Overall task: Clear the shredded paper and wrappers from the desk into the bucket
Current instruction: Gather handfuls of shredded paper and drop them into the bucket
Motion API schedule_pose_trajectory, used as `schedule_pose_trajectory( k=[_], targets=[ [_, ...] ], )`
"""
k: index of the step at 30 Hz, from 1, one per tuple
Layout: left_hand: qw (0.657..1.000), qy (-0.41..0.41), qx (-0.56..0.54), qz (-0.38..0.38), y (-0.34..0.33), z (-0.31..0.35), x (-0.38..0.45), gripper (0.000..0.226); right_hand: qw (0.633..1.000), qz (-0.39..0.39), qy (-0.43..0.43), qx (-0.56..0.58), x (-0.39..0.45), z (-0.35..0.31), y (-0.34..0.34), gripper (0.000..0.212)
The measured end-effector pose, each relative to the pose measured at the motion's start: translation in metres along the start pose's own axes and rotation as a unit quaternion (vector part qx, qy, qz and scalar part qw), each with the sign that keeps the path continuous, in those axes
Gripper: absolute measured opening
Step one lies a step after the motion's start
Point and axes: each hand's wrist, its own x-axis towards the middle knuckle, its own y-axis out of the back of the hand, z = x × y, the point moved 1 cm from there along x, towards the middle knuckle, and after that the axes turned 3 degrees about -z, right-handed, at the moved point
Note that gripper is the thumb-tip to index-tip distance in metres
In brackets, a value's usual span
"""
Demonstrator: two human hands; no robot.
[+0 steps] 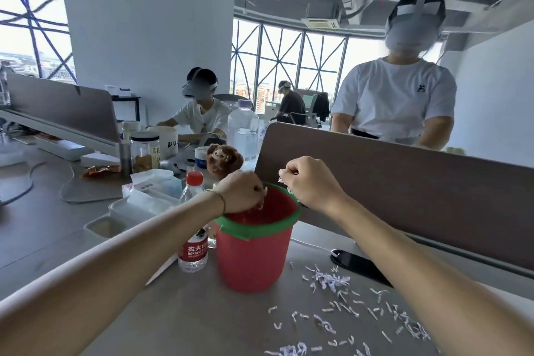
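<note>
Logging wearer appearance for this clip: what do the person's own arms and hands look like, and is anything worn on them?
Both forearms are bare, with no sleeves or gloves in view. The left hand has a thin metallic bangle around its wrist. The right hand shows no ring, watch or band. No markings are visible on either arm.

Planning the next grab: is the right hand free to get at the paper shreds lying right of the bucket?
Probably yes: the shreds lie uncovered beside the bucket, but the right hand looks closed on paper already.

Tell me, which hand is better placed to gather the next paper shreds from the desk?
Right. The right hand is above the bucket on the side where the shreds lie; the left hand is opposite.
</note>
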Motion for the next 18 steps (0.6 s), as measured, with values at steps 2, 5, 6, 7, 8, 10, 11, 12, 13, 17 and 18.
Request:
schedule_pose_trajectory(
  k=[2, 5, 6, 7, 8, 10, 11, 12, 13, 17, 18],
  targets=[
    [1.000, -0.013, 0.004, -0.006, 0.005, -0.005, -0.001, 0.029, 1.000, -0.003, 0.000, 0.010, 0.008, -0.003, -0.006, 0.044],
    [1.000, -0.030, 0.006, 0.007, 0.011, -0.009, -0.008, 0.029, 1.000, -0.010, 0.005, 0.019, 0.020, -0.008, -0.019, 0.040],
    [0.999, -0.032, 0.008, 0.010, 0.012, -0.009, -0.010, 0.029, 1.000, -0.011, 0.006, 0.022, 0.024, -0.008, -0.024, 0.039],
    [0.999, -0.034, 0.012, 0.010, 0.013, -0.011, -0.013, 0.029, 1.000, -0.013, 0.004, 0.027, 0.029, -0.008, -0.030, 0.038],
    [0.999, -0.037, 0.017, 0.007, 0.014, -0.012, -0.016, 0.029, 0.999, -0.017, 0.002, 0.032, 0.033, -0.008, -0.035, 0.038],
    [0.998, -0.049, 0.036, -0.001, 0.015, -0.011, -0.022, 0.028, 0.999, -0.030, -0.006, 0.037, 0.038, -0.007, -0.043, 0.040],
    [0.997, -0.056, 0.048, -0.004, 0.016, -0.011, -0.024, 0.027, 0.999, -0.036, -0.011, 0.038, 0.040, -0.006, -0.045, 0.042],
    [0.996, -0.061, 0.061, -0.006, 0.016, -0.011, -0.026, 0.025, 0.998, -0.043, -0.018, 0.037, 0.041, -0.005, -0.048, 0.044],
    [0.995, -0.064, 0.071, -0.005, 0.017, -0.010, -0.028, 0.020, 0.998, -0.050, -0.025, 0.034, 0.042, -0.004, -0.050, 0.045],
    [0.993, -0.066, 0.093, 0.003, 0.020, -0.012, -0.030, 0.007, 0.995, -0.085, -0.050, 0.009, 0.042, 0.003, -0.056, 0.030],
    [0.994, -0.063, 0.093, -0.001, 0.021, -0.012, -0.031, 0.009, 0.994, -0.099, -0.054, 0.004, 0.041, 0.005, -0.055, 0.023]
  ],
)
